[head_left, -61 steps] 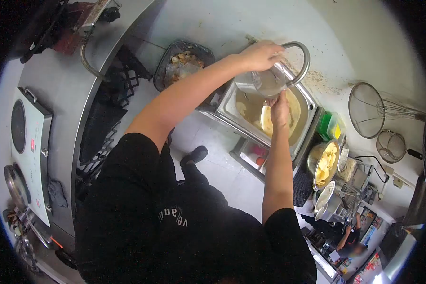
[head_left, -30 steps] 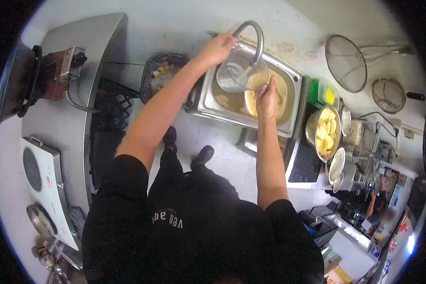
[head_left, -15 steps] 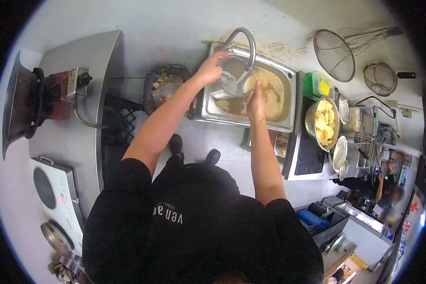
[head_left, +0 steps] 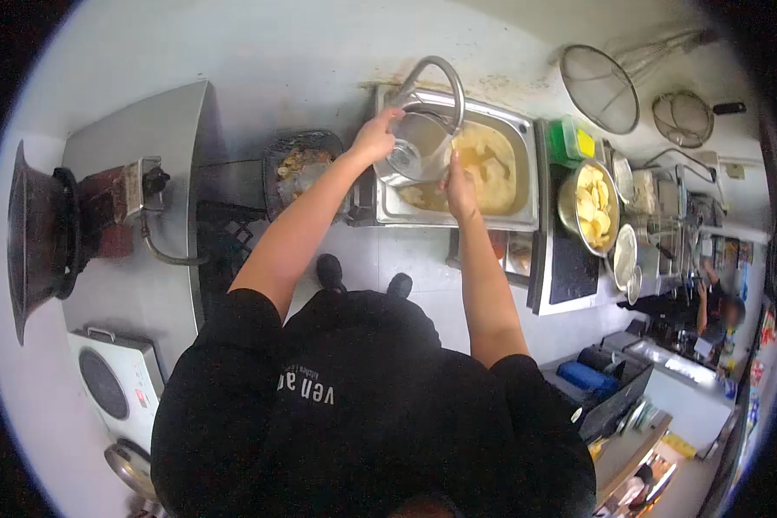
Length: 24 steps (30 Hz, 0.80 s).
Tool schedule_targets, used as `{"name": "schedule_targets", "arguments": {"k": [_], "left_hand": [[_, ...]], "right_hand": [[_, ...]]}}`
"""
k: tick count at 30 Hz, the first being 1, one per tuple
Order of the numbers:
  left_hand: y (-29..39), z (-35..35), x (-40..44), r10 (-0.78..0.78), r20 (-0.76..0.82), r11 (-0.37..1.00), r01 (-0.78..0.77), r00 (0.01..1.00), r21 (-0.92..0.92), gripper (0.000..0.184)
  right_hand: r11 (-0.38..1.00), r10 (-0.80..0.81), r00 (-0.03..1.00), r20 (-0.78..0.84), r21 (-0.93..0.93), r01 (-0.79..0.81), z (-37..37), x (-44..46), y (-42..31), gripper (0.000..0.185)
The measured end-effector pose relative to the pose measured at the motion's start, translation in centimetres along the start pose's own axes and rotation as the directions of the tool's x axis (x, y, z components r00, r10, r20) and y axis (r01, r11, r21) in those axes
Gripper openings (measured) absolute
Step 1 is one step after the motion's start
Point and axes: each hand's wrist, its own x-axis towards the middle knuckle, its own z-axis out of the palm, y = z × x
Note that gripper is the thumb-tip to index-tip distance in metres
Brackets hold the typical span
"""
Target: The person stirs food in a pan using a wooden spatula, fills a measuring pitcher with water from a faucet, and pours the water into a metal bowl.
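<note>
A shiny round bowl (head_left: 421, 138) is held tilted over the left part of the steel sink (head_left: 533, 186), beneath the curved faucet (head_left: 459, 86). My left hand (head_left: 375, 138) is closed on the bowl's left rim. On the opposite side, my right hand (head_left: 461, 188) is closed at the bowl's lower right edge, its thumb pointing up. Cloudy brownish water (head_left: 492, 186) with pale foam stands in the sink. Whether a stream runs from the faucet I cannot make out.
Right of the sink, a metal bowl of sliced yellow food (head_left: 594, 207) stands on the counter beside a green container (head_left: 564, 141). Strainers (head_left: 600, 89) hang on the wall. A waste bin (head_left: 298, 168) is at the left. Another person (head_left: 708, 311) works far right.
The bowl has turned slightly between my hands, and my right hand sits a little lower and further left along its edge. The whole view has shifted slightly.
</note>
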Motion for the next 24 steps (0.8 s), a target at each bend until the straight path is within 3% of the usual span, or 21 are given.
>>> {"name": "schedule_targets", "arguments": {"k": [2, 5, 7, 9, 13, 15, 17, 19, 21, 24], "left_hand": [[-0.5, 0.5, 0.0, 0.031, 0.019, 0.999, -0.031, 0.999, -0.017, 0.055], [-0.3, 0.4, -0.3, 0.002, 0.093, 1.0, -0.001, 0.996, -0.014, 0.059], [-0.2, 0.8, -0.7, -0.006, -0.062, 0.999, 0.008, 0.998, 0.033, 0.066], [1.4, -0.1, -1.2, -0.16, 0.02, 0.984, 0.161, 0.987, -0.074, 0.072], [-1.5, 1.4, 0.5, -0.11, 0.074, 0.992, 0.115, 0.991, -0.061, 0.067], [-0.4, -0.2, 0.4, -0.199, 0.121, 0.98, 0.198, 0.972, 0.022, 0.063], [-0.2, -0.6, 0.1, -0.117, 0.103, 0.993, 0.114, 0.988, 0.031, 0.062], [-0.6, -0.8, 0.3, -0.234, 0.129, 0.972, 0.228, 0.964, 0.053, 0.062], [-0.9, -0.6, -0.1, -0.1, 0.124, 0.992, 0.109, 0.987, -0.065, 0.063], [-0.4, -0.5, -0.4, -0.14, 0.122, 0.99, 0.139, 0.983, 0.016, 0.053]], "right_hand": [[0.985, -0.134, 0.991, -0.006, -0.108, 0.133, -0.6, 0.2, 1.2, 0.058], [0.98, -0.162, 0.987, -0.005, -0.121, 0.16, -0.5, -0.5, -0.2, 0.061], [0.973, 0.23, 0.972, -0.038, -0.025, -0.231, -0.1, -2.4, -5.1, 0.063], [0.972, 0.235, 0.97, -0.059, 0.001, -0.235, -0.2, -2.0, -4.7, 0.065], [0.989, 0.131, 0.991, 0.025, -0.079, -0.129, -0.6, -1.7, -4.7, 0.071], [0.953, 0.125, 0.992, -0.036, -0.275, -0.13, -0.5, -1.7, -5.1, 0.074], [0.925, 0.111, 0.991, -0.074, -0.356, -0.13, -0.2, 0.2, -2.4, 0.076], [0.95, 0.035, 0.999, 0.0, -0.311, -0.033, -0.4, 0.5, -1.7, 0.075], [0.954, 0.036, 0.999, 0.005, -0.299, -0.033, -0.3, 0.7, -1.4, 0.074], [0.966, 0.042, 0.999, -0.003, -0.255, -0.041, -0.3, 0.6, -1.7, 0.072]]}}
